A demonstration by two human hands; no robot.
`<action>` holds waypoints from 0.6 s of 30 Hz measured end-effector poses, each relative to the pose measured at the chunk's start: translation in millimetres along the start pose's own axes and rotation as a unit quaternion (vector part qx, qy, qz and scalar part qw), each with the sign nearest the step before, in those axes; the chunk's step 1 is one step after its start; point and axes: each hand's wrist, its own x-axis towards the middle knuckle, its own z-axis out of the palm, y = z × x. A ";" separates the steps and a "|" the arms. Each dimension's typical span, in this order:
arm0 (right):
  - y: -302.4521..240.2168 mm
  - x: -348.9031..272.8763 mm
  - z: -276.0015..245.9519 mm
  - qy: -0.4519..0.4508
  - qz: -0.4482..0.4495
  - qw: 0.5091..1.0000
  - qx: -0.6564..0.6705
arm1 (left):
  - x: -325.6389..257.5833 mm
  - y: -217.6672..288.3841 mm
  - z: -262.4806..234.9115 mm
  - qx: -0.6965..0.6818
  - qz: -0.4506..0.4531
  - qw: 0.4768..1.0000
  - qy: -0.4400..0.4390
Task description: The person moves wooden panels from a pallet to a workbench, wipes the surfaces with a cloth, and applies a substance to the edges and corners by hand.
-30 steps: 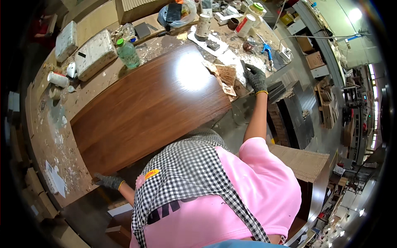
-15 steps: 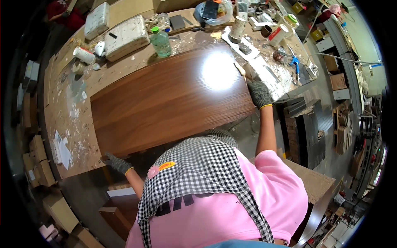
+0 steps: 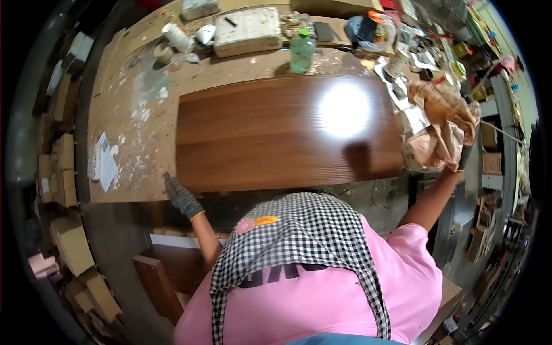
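A glossy dark-brown wood-grain panel (image 3: 253,132) lies flat on the worktable, with a bright light reflected near its right end. My left hand (image 3: 183,197), in a grey knit glove with a yellow cuff, is at the panel's near left corner. Its fingers are stretched out beside the edge. Off the panel's right end, my right hand (image 3: 466,154), gloved alike, is closed on a crumpled orange-brown rag (image 3: 440,118). The rag hides most of its fingers.
The stained worktable (image 3: 123,172) carries a green-capped bottle (image 3: 302,52), a paint-spattered white block (image 3: 247,33), a white tube (image 3: 177,38) and white paper (image 3: 106,167). Clutter crowds the far right. Cardboard boxes (image 3: 72,238) stand on the left; a brown panel piece (image 3: 158,282) sits below the table.
My right hand has left the panel's right edge and moved right, now with the rag in it. My left hand stays by the near left corner. The view has shifted and turned.
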 end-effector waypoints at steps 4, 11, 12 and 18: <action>93.7 79.0 45.6 -0.061 -0.126 0.980 -0.143 | 1.3 24.4 19.1 -0.191 -0.059 0.979 -0.038; 46.4 9.2 351.1 -0.119 -0.241 0.821 -0.504 | -2.0 33.0 12.6 -0.215 -0.106 0.971 -0.008; 7.8 -2.5 404.2 -0.163 -0.148 0.890 -0.399 | -4.0 36.5 5.9 -0.183 -0.122 0.975 -0.026; -190.1 -91.7 663.7 -0.333 -0.185 0.915 -0.134 | -4.0 27.4 5.5 -0.226 -0.090 0.969 -0.035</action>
